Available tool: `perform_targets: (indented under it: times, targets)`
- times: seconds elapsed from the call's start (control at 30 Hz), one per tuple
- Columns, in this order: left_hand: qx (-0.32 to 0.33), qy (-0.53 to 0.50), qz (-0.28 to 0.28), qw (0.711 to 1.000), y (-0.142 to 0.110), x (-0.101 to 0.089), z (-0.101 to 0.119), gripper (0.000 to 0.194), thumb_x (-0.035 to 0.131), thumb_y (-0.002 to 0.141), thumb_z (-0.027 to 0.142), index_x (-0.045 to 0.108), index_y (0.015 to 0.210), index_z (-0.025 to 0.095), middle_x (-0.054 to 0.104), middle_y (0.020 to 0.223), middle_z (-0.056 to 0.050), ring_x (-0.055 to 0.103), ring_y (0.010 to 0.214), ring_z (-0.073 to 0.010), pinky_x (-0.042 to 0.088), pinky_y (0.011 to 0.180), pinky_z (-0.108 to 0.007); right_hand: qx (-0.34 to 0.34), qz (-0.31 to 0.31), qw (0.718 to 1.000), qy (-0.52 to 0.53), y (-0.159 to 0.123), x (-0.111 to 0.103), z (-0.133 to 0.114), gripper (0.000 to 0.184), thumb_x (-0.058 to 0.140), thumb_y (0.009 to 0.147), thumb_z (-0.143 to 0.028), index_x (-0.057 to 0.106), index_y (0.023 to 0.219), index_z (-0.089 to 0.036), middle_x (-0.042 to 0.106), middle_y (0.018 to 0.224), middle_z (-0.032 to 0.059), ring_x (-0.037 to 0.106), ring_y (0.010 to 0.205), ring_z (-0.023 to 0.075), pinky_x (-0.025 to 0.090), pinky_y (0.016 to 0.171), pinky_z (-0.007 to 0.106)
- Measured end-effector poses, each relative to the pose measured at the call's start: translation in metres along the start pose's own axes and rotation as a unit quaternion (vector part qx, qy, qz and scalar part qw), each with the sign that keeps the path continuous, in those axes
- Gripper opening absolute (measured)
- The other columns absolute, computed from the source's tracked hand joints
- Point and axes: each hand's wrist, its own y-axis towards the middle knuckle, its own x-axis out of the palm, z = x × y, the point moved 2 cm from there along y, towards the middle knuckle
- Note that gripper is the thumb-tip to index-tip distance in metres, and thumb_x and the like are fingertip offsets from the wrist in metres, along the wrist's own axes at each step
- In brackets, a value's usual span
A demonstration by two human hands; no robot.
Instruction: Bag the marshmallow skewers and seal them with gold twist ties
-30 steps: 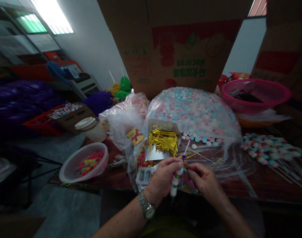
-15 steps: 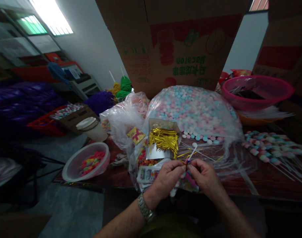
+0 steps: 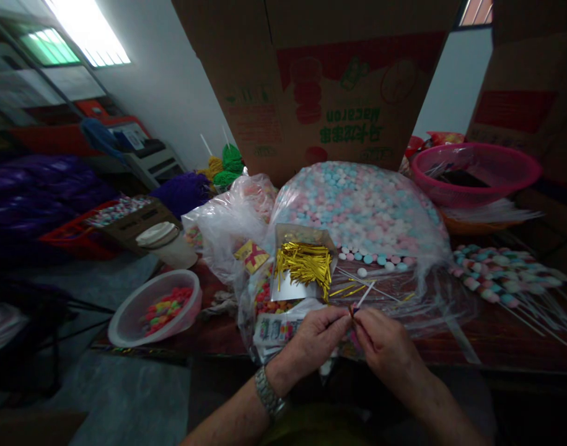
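My left hand, with a metal watch at the wrist, and my right hand meet fingertip to fingertip near the table's front edge. Both are closed in a pinch on a gold twist tie at the base of a white stick. The stick slants up and right from the fingers. Pinkish-purple wrapping below is mostly hidden by my hands. Just beyond them stands an open box heaped with gold twist ties. A few loose ties and white sticks lie right of it.
Behind is a big clear bag of pastel candies before a tall cardboard carton. Left stands a white bowl with colourful candies. At right lie candy skewers, with a pink basket behind.
My right hand has turned inward, its knuckles now more on top, and its fingers have closed tighter at the tie. The stick's upper end shows lower. The view has shifted slightly.
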Motion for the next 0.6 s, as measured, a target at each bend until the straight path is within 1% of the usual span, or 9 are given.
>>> perform_targets:
  times: [0.1,0.13,0.2,0.27,0.3,0.37,0.47,0.53,0.6]
  targets:
    - [-0.078,-0.078,-0.001,0.994,0.0,0.002,-0.008,0.04,0.057,0.076,0.054,0.057,0.067,0.016,0.047,0.061,0.002,0.038,0.053,-0.0086,0.03,0.049,-0.02,-0.066,0.033,0.996,-0.055,-0.003,0.0,-0.002,0.021,0.038,0.087,-0.01,0.055,0.078,-0.017,0.057,0.067,0.0035,0.054,0.061,0.0152,0.041,0.056,0.026]
    - [-0.102,-0.101,0.001,0.99,0.0,0.003,-0.01,0.041,0.058,0.074,0.056,0.056,0.068,0.016,0.047,0.06,0.003,0.037,0.051,-0.0078,0.029,0.047,-0.019,-0.079,0.039,0.994,-0.063,-0.004,0.0,-0.002,0.02,0.038,0.087,-0.009,0.055,0.078,-0.017,0.057,0.067,0.0036,0.054,0.06,0.0153,0.041,0.055,0.026]
    - [-0.128,-0.135,0.001,0.983,-0.001,0.004,-0.014,0.043,0.062,0.071,0.057,0.057,0.07,0.015,0.048,0.061,0.003,0.038,0.049,-0.0064,0.028,0.045,-0.018,-0.097,0.042,0.991,-0.079,-0.004,0.0,-0.003,0.021,0.038,0.087,-0.009,0.055,0.077,-0.017,0.057,0.066,0.0042,0.054,0.059,0.016,0.042,0.054,0.027]
    - [-0.14,-0.161,-0.001,0.977,-0.002,0.006,-0.015,0.043,0.066,0.069,0.056,0.056,0.069,0.014,0.049,0.06,0.003,0.039,0.048,-0.0052,0.028,0.044,-0.017,-0.113,0.043,0.989,-0.089,-0.004,0.001,-0.003,0.022,0.038,0.087,-0.008,0.055,0.077,-0.017,0.057,0.066,0.0045,0.054,0.058,0.0166,0.043,0.052,0.027]
    - [-0.146,-0.176,-0.002,0.973,-0.002,0.007,-0.015,0.043,0.067,0.069,0.056,0.055,0.068,0.014,0.049,0.059,0.003,0.039,0.046,-0.0045,0.028,0.042,-0.016,-0.12,0.048,0.988,-0.084,-0.005,0.0,-0.004,0.021,0.038,0.087,-0.008,0.056,0.081,-0.016,0.058,0.067,0.0047,0.055,0.059,0.0168,0.045,0.053,0.027]
    - [-0.16,-0.21,0.002,0.965,-0.003,0.008,-0.014,0.045,0.068,0.066,0.057,0.053,0.066,0.015,0.048,0.055,0.004,0.037,0.041,-0.0032,0.026,0.038,-0.016,-0.128,0.076,0.987,-0.059,-0.006,0.0,-0.005,0.02,0.039,0.088,-0.008,0.057,0.094,-0.016,0.062,0.073,0.0056,0.059,0.065,0.0171,0.049,0.057,0.027]
    - [-0.169,-0.246,0.009,0.954,-0.003,0.008,-0.015,0.047,0.071,0.063,0.059,0.054,0.066,0.014,0.049,0.053,0.004,0.037,0.036,-0.0028,0.027,0.035,-0.016,-0.127,0.124,0.984,-0.024,-0.008,0.0,-0.004,0.025,0.043,0.088,-0.007,0.053,0.109,-0.017,0.066,0.084,0.0072,0.063,0.075,0.0167,0.052,0.065,0.026]
    - [-0.168,-0.25,0.011,0.953,-0.002,0.009,-0.017,0.048,0.072,0.062,0.058,0.055,0.067,0.014,0.05,0.054,0.004,0.039,0.036,-0.0029,0.028,0.035,-0.015,-0.119,0.13,0.984,-0.007,-0.009,0.001,-0.003,0.028,0.044,0.088,-0.007,0.053,0.111,-0.018,0.067,0.087,0.0074,0.064,0.078,0.0165,0.053,0.068,0.026]
    - [-0.17,-0.24,0.012,0.956,-0.002,0.009,-0.021,0.048,0.072,0.062,0.058,0.056,0.07,0.013,0.051,0.056,0.003,0.04,0.037,-0.0026,0.028,0.035,-0.015,-0.108,0.119,0.987,0.015,-0.009,0.003,-0.001,0.027,0.044,0.087,-0.006,0.055,0.109,-0.018,0.067,0.086,0.0068,0.064,0.078,0.0161,0.053,0.067,0.026]
